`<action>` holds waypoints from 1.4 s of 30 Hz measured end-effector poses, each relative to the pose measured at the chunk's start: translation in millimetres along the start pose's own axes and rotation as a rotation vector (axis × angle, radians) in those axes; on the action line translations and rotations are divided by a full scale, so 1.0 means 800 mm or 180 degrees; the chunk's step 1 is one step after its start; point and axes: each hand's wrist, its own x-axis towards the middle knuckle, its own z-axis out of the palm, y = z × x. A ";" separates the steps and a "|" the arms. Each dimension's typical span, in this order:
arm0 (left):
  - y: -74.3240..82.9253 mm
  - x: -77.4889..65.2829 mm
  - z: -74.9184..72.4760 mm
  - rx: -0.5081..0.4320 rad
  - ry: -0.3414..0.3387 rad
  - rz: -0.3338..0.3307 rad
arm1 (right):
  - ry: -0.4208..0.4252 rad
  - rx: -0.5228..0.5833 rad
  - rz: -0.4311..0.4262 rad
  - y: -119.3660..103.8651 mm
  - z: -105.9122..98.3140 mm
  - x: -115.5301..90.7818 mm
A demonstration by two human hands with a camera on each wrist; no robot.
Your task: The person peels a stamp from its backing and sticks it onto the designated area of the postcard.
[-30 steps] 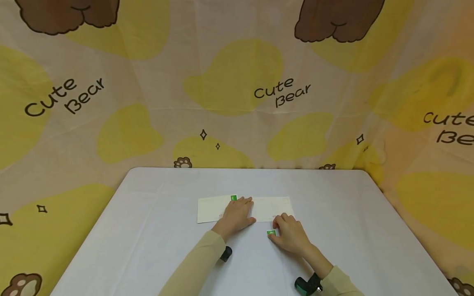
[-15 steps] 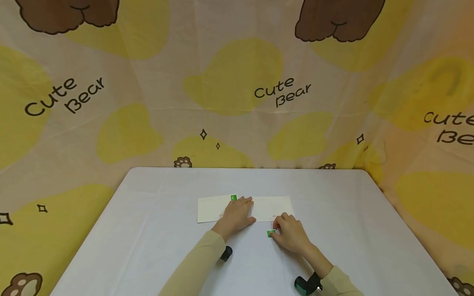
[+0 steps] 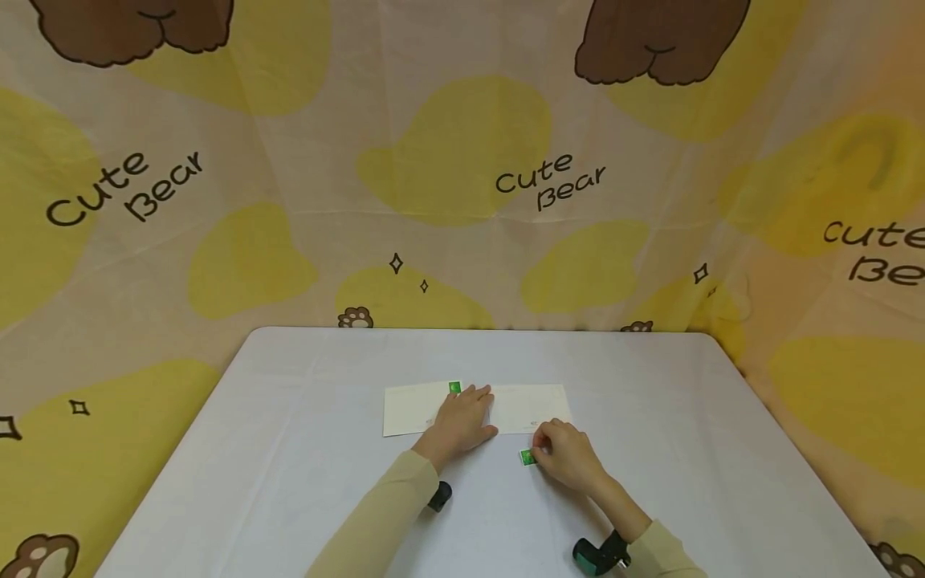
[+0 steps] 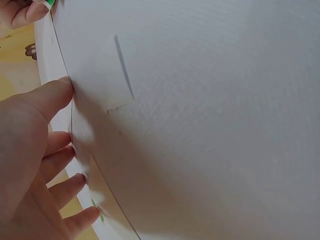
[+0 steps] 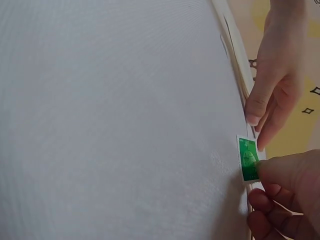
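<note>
My right hand (image 3: 569, 457) pinches a green postage stamp (image 3: 527, 457) with a white border between thumb and fingertips, just in front of a cream envelope (image 3: 531, 409). In the right wrist view the thumb lies over the edge of the stamp (image 5: 248, 159), its printed face showing. My left hand (image 3: 461, 419) rests with fingers extended where this envelope and a second cream envelope (image 3: 408, 411) to its left meet, hiding part of both. A similar green stamp (image 3: 454, 387) sits at that left envelope's top right corner, just beyond the left fingers.
The white table (image 3: 325, 449) reaches back to a yellow-patterned cloth backdrop (image 3: 462, 160). Dark wrist cameras hang below the wrists, one left camera (image 3: 440, 496) and one right camera (image 3: 600, 555).
The stamp in my right hand has tilted slightly, and the right thumb and fingers have drawn closer together on it. The left hand stays in place on the envelopes.
</note>
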 end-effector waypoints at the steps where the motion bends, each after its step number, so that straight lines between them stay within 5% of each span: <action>1: 0.000 0.000 0.000 0.0008 0.0001 0.0002 | -0.0003 0.0034 -0.0006 0.000 -0.001 0.000; 17: 0.003 -0.015 -0.011 -0.0237 0.0438 0.0183 | -0.0094 0.0486 -0.0061 -0.002 -0.009 0.000; 42: 0.028 -0.066 -0.013 -0.1541 0.1152 0.0199 | 0.0264 0.0903 -0.0161 -0.031 -0.023 0.007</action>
